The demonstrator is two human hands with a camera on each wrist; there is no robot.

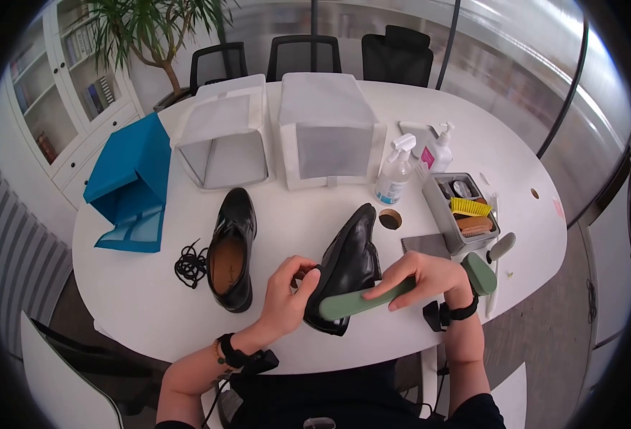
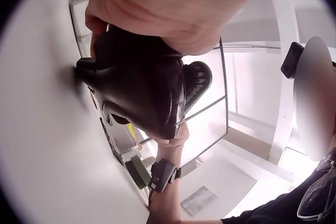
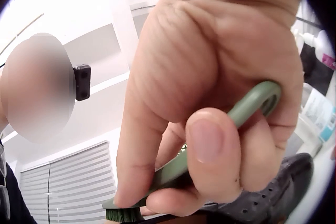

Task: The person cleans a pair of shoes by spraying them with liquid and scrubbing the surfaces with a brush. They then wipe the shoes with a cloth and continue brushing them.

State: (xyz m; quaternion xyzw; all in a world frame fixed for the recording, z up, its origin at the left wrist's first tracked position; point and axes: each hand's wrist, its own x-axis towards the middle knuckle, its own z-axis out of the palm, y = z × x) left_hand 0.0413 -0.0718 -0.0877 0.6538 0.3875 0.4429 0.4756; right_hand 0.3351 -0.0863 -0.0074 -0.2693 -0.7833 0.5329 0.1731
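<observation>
My left hand (image 1: pixel 285 297) grips a black leather shoe (image 1: pixel 345 261) along its side near the heel, thumb up. The shoe is tipped on its side, toe pointing away from me. My right hand (image 1: pixel 426 279) holds a green shoe brush (image 1: pixel 351 304) by its handle, the head lying across the shoe near the heel. In the right wrist view, dark green bristles (image 3: pixel 123 214) point down and the handle's looped end shows beside the palm. The left wrist view shows the shoe (image 2: pixel 136 87) close beneath my left hand. The matching shoe (image 1: pixel 230 264) stands upright to the left.
Black laces (image 1: pixel 192 264) lie left of the upright shoe. Behind stand a blue box (image 1: pixel 129 164), two white-grey boxes (image 1: pixel 222 129), a spray bottle (image 1: pixel 394 171) and a pump bottle (image 1: pixel 438 151). A grey bin (image 1: pixel 464 242) holds several brushes at right. A round hole (image 1: pixel 390 219) pierces the table.
</observation>
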